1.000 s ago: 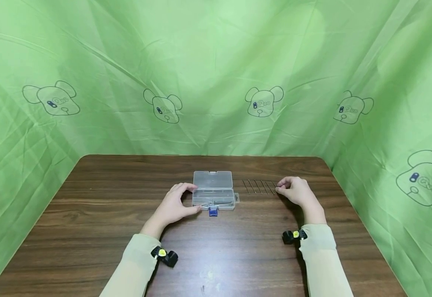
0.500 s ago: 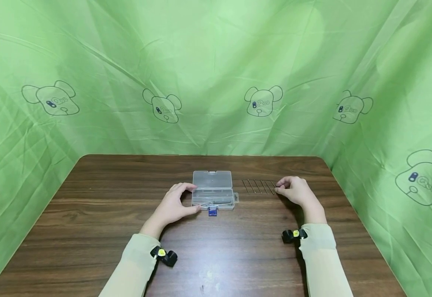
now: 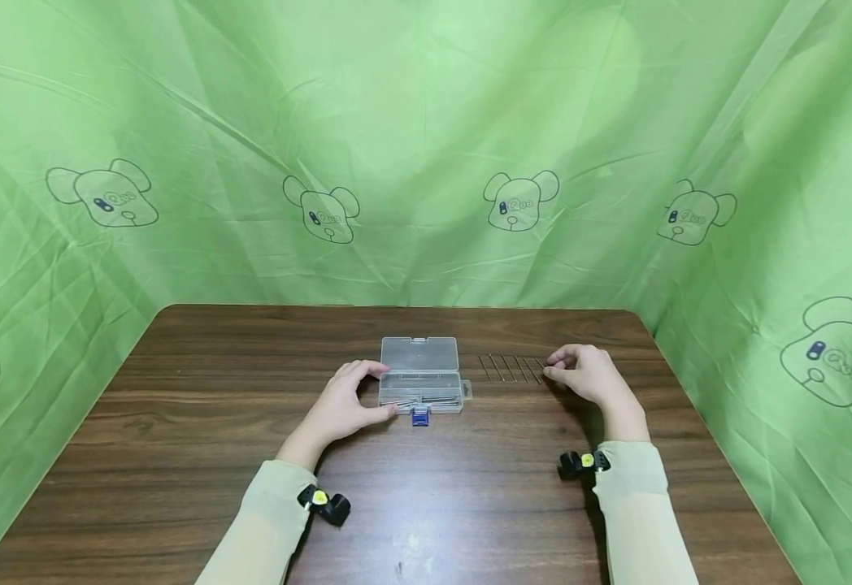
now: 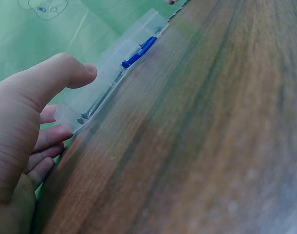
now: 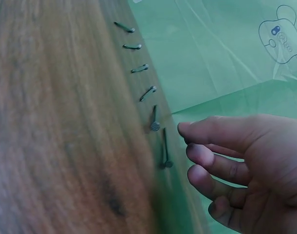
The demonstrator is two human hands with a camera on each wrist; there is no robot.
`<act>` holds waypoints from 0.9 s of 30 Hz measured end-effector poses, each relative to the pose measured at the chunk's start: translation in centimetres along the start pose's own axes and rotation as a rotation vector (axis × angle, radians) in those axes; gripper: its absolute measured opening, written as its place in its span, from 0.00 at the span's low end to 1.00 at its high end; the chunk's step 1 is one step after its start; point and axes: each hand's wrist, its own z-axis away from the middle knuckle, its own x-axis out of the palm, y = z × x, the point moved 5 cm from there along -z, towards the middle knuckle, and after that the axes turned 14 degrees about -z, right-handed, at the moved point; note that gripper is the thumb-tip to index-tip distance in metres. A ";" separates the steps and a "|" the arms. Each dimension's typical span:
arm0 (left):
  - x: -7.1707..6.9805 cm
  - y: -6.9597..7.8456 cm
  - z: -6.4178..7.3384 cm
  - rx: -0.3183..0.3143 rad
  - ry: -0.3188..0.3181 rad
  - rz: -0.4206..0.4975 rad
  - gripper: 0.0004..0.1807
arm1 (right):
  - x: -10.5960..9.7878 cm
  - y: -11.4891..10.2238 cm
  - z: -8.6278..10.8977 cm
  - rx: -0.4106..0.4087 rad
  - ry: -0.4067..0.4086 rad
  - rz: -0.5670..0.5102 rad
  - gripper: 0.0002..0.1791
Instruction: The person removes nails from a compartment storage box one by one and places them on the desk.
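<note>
Six loose nails in a slanted row, open case alongside

Six slim metal nails (image 5: 139, 68) lie on the dark brown wood-grain desk (image 3: 433, 504), right of a clear plastic rectangular case (image 3: 426, 382). Seen from the head, their long axes run near parallel and aslant, far ends further left than near ends. In the right wrist view the two closest to the right hand show flat round heads at the lower end, shafts running upward from there; head direction on the others is hard to judge.

The case has its long axis left to right. Its clear lid (image 3: 419, 355) is open on the far side; a blue plastic latch (image 3: 420, 418) faces the person and a clear hanging tab (image 3: 467, 390) points right. Stored metal nails (image 3: 441, 400) lie inside along the front, mostly lengthwise with the case.

Left hand (image 3: 341, 406): at the left end of the case, grip spread wide, thumb by the front corner, fingers at the end and rear. Right hand (image 3: 583, 375): just beside the rightmost loose nail, grip loosely curled, thumb and forefinger close together.

Markings: outlined animal heads (image 3: 521, 203) on the green cloth backdrop (image 3: 426, 97) carry short lettering, possibly "Qoo", too small to confirm
</note>
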 end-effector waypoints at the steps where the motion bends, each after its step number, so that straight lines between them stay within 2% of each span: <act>1: 0.0 0.0 0.0 -0.001 0.000 -0.001 0.37 | 0.0 -0.2 0.0 -0.003 0.000 0.001 0.11; 9: 0.0 0.0 0.0 0.000 -0.002 -0.001 0.37 | -0.2 -2.7 0.3 -0.034 -0.005 0.011 0.12; 15: 0.1 0.0 0.0 0.007 -0.003 -0.005 0.37 | 0.4 -5.0 0.4 -0.066 -0.016 -0.032 0.12; 22: 0.2 -0.1 0.0 0.007 -0.001 -0.010 0.38 | 2.1 -7.4 -0.1 -0.079 -0.053 -0.130 0.11; 27: 0.2 -0.2 0.0 0.003 -0.007 -0.006 0.38 | 4.0 -9.9 -0.9 -0.141 -0.109 -0.140 0.14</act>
